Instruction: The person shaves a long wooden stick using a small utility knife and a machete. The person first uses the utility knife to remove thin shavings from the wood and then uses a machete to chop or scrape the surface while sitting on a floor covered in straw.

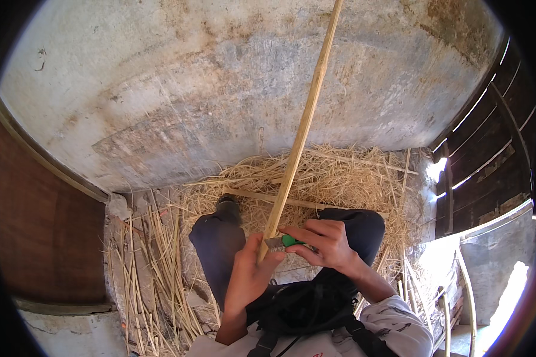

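Note:
A long, pale bamboo strip (302, 134) slants up and away from my lap, past the top of the view. My left hand (249, 275) is closed around its near end. In my right hand (324, 243) is a small knife with a green handle (289, 240). Its short metal blade (274, 243) lies against the strip, just beside my left fingers and thumb. My fingers hide part of the handle and the strip's lowest end.
Straw-like shavings (351, 178) are heaped between my knees and the stained wall (220, 101). Thin bamboo sticks (155, 279) lie at the left, near a brown wooden panel (47, 220). Dark boards (488, 149) with bright gaps stand at the right, above more upright sticks (467, 297).

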Motion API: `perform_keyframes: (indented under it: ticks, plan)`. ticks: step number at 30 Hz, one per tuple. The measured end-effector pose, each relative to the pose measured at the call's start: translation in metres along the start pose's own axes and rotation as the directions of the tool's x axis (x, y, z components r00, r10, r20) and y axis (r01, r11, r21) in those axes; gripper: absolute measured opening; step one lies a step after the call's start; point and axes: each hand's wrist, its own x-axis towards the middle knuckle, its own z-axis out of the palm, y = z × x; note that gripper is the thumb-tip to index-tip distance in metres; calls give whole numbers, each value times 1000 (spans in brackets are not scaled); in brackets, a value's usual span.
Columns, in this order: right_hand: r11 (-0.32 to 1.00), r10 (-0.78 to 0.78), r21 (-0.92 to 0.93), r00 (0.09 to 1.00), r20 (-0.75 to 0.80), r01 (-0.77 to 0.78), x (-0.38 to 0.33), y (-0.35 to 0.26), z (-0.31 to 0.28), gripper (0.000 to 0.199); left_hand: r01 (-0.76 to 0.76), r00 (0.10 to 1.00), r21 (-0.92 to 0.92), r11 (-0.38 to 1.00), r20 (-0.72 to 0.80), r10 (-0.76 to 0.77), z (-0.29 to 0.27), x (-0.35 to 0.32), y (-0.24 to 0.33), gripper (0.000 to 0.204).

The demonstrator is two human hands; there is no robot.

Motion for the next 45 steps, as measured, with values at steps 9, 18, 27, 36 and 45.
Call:
perform_keyframes:
  ticks: [9, 18, 27, 36, 45]
  plan:
    - [996, -17, -85, 997, -70, 11, 1, -1, 1, 46, -13, 995, 219, 976, -93, 34, 10, 2, 7, 26]
    - [989, -38, -144, 995, -92, 25, 1, -2, 5, 46, -17, 990, 297, 955, -131, 58, 13, -1, 1, 25]
    - [978, -36, -205, 998, -54, 24, 9, -8, -4, 41, -38, 988, 353, 935, -130, 90, 10, -2, 2, 27]
    - [942, 236, -148, 906, -353, -302, 29, 44, -24, 29, 56, 996, 321, 945, -89, -29, 5, -25, -8, 26]
    - [977, 214, 71, 958, -189, -204, 3, 32, -21, 26, -3, 997, 247, 969, -74, 22, 1, -26, -12, 21]
